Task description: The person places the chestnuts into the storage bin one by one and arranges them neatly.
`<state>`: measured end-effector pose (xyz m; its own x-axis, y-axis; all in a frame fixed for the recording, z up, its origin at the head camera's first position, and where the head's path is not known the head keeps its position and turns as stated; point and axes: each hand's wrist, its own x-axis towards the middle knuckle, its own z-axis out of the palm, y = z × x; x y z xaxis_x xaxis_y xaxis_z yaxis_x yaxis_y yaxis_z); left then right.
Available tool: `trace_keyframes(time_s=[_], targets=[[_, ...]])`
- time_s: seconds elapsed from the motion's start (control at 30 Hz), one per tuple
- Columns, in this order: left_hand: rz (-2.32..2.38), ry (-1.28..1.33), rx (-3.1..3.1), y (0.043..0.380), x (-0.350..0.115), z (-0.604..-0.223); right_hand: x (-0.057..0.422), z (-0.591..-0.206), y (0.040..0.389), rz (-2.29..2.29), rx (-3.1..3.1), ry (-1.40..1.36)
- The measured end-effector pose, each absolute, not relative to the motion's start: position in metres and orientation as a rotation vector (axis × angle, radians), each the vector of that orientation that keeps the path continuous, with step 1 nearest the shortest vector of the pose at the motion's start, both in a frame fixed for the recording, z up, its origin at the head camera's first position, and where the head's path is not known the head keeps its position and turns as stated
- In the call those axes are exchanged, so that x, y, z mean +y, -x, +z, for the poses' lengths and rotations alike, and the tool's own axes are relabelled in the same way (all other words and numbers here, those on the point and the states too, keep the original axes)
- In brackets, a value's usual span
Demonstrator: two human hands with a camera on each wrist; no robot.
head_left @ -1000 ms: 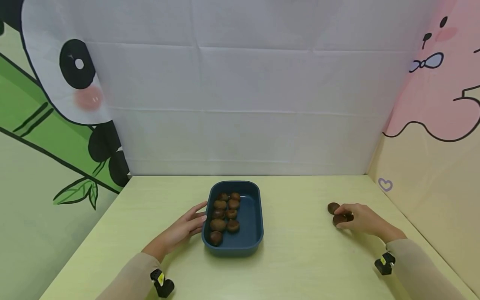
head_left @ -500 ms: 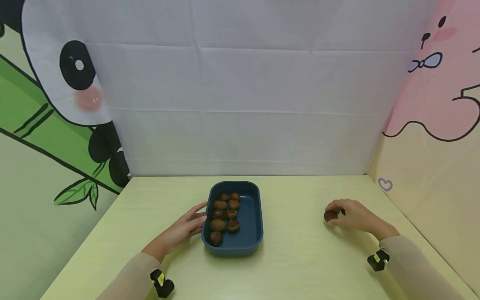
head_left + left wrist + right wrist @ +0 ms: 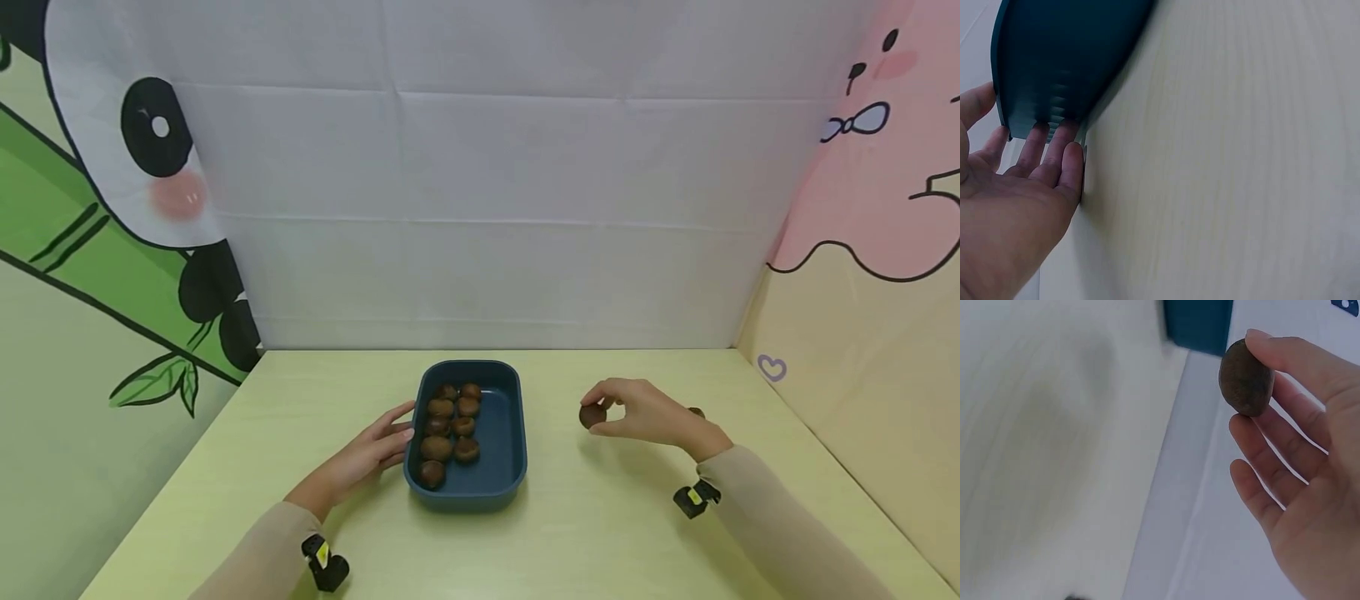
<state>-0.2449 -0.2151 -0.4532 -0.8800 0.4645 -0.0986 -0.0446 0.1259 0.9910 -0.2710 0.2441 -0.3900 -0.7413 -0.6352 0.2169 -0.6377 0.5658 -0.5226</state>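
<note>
Right grip (image 3: pixel 645 412) pinches a chestnut (image 3: pixel 592 416); loose-fingered left grip (image 3: pixel 367 457) touches the tray (image 3: pixel 500 446), nine nuts (image 3: pixel 437 449) inside; apparently one straggler (image 3: pixel 697 412) remains, three o'clock.

The counter (image 3: pixel 570 542) is viewed forward-down from the head, closely from either wrist; the container (image 3: pixel 468 503) is shared throughout.

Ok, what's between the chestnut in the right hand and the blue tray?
Just bare tabletop between the held chestnut and the tray, as the head view shows.

Creased white backdrop (image 3: pixel 487 167) behind pale yellow table (image 3: pixel 562 533), cartoon side walls (image 3: pixel 862 342)
</note>
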Motion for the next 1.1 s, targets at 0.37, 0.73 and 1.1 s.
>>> trace_keyframes(time_s=[0.37,0.73,1.1], targets=[[1.799,-0.381,2.036,0.244,-0.216,-0.454,0.18,-0.378,0.267,1.045,-2.651,-1.347],[1.811,-0.406,2.016,0.243,-0.216,-0.45,0.122,-0.39,0.266,1.044,-2.625,-1.598],[1.811,-0.413,1.99,0.244,-0.216,-0.45,0.079,-0.409,0.267,0.814,-2.726,-1.728]])
